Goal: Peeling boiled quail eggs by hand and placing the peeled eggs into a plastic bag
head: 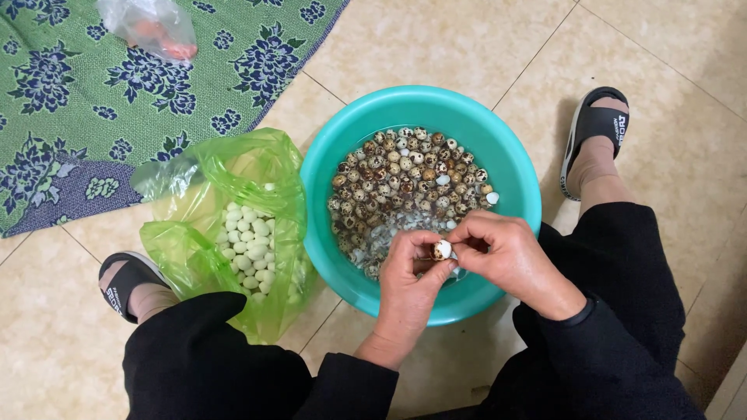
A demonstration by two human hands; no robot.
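Observation:
A teal plastic basin (327,179) sits on the floor between my feet, holding many speckled quail eggs (405,175) in water, with a few peeled white ones among them. Over its near rim, my left hand (408,284) pinches a partly peeled quail egg (442,249). My right hand (510,257) meets it from the right, its fingertips on the egg's shell. To the left, a green plastic bag (194,257) lies open with several peeled white eggs (249,241) inside.
A green floral mat (70,93) covers the floor at top left, with a clear plastic bag (152,27) on it. My feet in black sandals (595,128) rest on beige floor tiles either side of the basin.

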